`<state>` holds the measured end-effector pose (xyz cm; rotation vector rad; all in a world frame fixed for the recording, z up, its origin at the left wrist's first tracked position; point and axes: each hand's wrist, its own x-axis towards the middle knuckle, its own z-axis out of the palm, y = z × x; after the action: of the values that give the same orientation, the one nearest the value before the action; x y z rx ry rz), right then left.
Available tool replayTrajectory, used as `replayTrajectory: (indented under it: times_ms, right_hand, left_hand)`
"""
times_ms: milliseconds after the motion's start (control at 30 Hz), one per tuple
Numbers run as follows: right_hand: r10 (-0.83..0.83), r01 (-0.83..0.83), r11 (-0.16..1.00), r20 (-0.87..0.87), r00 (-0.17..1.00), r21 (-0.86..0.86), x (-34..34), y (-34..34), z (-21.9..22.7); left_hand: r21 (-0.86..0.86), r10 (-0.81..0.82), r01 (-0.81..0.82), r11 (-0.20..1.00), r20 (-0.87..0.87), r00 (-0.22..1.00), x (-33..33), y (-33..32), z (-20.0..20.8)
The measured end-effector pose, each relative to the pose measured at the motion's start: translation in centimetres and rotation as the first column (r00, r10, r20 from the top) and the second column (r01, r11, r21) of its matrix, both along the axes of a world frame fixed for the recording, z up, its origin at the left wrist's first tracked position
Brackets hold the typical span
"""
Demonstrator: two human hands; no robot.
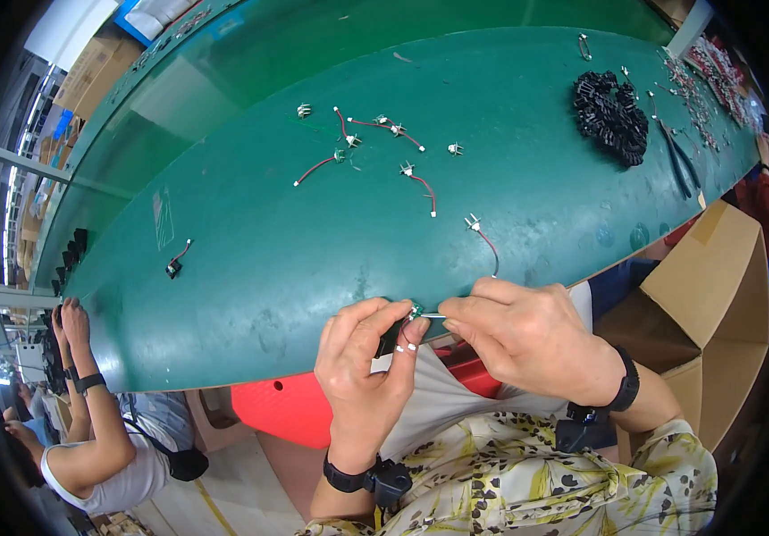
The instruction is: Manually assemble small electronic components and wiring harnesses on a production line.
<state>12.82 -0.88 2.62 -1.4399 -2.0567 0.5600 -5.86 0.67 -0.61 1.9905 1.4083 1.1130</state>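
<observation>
Close to the table's near edge, my left hand (366, 357) pinches a small green circuit board (416, 311) between thumb and fingers. A black piece (389, 342), partly covered by the fingers, sits against the board, with a thin wire and white connector ends by my thumb. My right hand (527, 335) is closed on a thin metal rod-like tool (434, 314) whose tip reaches the board; the rest of it is hidden in the fingers. Just beyond my right hand lies a pronged plug part with a wire (483, 237).
Several pronged parts with red wires (420, 188) lie scattered on the green table (268, 241). A black part with a wire (174, 266) is at left. Black pieces (612, 121), pliers (677, 161) and small parts (697, 98) lie right. An open carton (693, 295) stands right; another person (103, 429) sits left.
</observation>
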Motion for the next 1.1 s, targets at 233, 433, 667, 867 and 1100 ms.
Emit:
replayTrajectory:
  times_ms: [233, 433, 667, 867, 1100]
  right_hand:
    - [0.034, -0.031, 0.999, 0.089, 0.995, -0.037, -0.1, 0.4, -0.3]
    - [0.02, -0.018, 0.999, 0.039, 0.999, -0.045, -0.4, 0.5, -0.1]
    - [0.002, -0.003, 0.999, -0.022, 1.0, -0.034, -0.3, 0.4, -0.6]
    - [0.033, -0.033, 0.998, 0.007, 0.999, -0.059, -0.1, 0.9, -0.3]
    - [-0.01, 0.009, 0.994, -0.007, 1.0, -0.105, -0.5, 1.0, -0.3]
  left_hand:
    - [0.042, -0.019, 0.02, 0.999, -0.014, 1.0, 0.1, 0.1, -0.1]
    - [0.098, -0.002, 0.004, 0.995, -0.024, 1.0, 0.1, 0.0, -0.3]
    - [0.071, 0.011, -0.01, 0.997, -0.008, 1.0, 0.3, 0.2, -0.3]
    - [0.021, 0.006, -0.006, 1.0, -0.012, 1.0, 0.4, 0.2, 0.1]
    - [0.12, 0.039, -0.033, 0.992, -0.046, 0.998, 1.0, 0.2, -0.7]
